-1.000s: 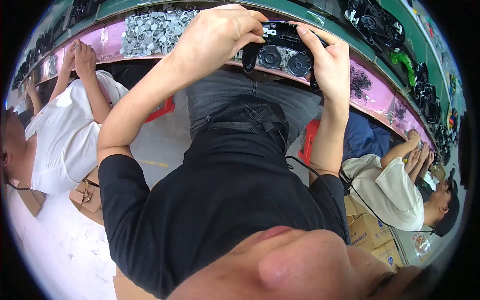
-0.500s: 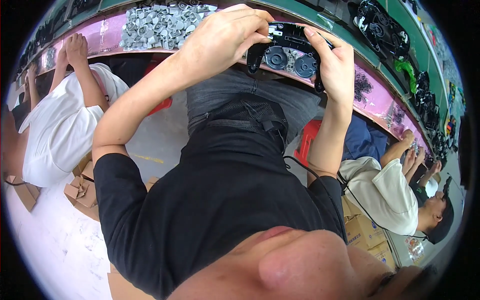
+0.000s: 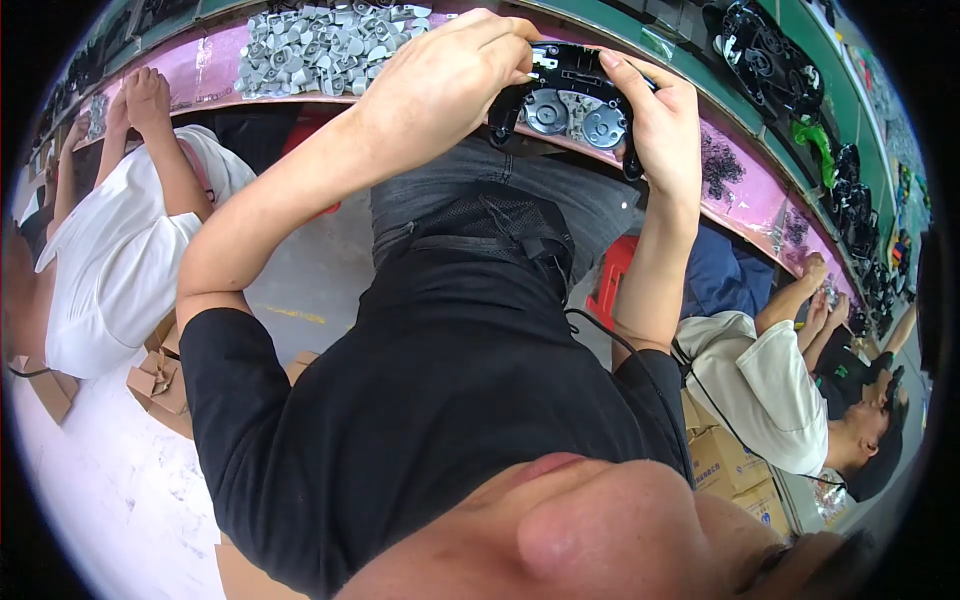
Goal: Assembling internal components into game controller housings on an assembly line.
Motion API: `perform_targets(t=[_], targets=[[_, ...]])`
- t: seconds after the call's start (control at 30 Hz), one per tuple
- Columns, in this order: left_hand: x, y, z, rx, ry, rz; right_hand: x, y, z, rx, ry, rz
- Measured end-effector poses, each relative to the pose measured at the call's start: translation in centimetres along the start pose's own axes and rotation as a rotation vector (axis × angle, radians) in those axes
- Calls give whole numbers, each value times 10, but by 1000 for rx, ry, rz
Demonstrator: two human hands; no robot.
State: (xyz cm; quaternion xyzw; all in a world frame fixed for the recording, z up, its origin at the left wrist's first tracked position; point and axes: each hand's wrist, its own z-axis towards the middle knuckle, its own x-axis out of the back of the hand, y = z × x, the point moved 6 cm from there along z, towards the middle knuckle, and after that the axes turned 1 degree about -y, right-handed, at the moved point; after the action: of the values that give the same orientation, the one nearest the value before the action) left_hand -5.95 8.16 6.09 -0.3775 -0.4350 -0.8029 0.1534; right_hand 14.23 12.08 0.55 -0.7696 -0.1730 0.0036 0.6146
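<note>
Between my two hands is a black game controller shell point(image 3: 588, 84), held up over the near edge of the bench. Two round grey parts point(image 3: 546, 112) sit in its lower middle. My left hand point(image 3: 462, 66) pinches the shell's upper left corner, and its fingertips partly cover a small pale piece there. My right hand point(image 3: 660, 118) wraps round the right grip, with the thumb laid along the top edge. Whether the left fingers hold a separate small part cannot be made out.
A heap of small grey plastic parts point(image 3: 325, 50) lies on the pink bench mat point(image 3: 215, 62) to the left. Small black pieces point(image 3: 720, 165) lie to the right. More black shells point(image 3: 765, 60) stand on the green surface beyond. Co-workers sit on both sides, one in a white shirt point(image 3: 120, 250).
The shell has shifted slightly left and tilted, so its round grey parts catch more light. Both hands keep their hold and move with it.
</note>
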Motion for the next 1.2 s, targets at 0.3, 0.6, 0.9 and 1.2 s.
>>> perform_targets(t=[0.3, 0.6, 0.9, 1.2], targets=[[-18, -17, -10, 178, 80, -53, 1, 2, -1, -1, -3, -9], [-8, -13, -4, -104, -45, 113, -5, 5, -4, -127, -59, 52], [-11, 4, -3, -65, -170, 339, -12, 3, -1, -103, -37, 32], [-13, -4, -5, -111, -21, 190, -9, 2, 0, -99, -8, -57]])
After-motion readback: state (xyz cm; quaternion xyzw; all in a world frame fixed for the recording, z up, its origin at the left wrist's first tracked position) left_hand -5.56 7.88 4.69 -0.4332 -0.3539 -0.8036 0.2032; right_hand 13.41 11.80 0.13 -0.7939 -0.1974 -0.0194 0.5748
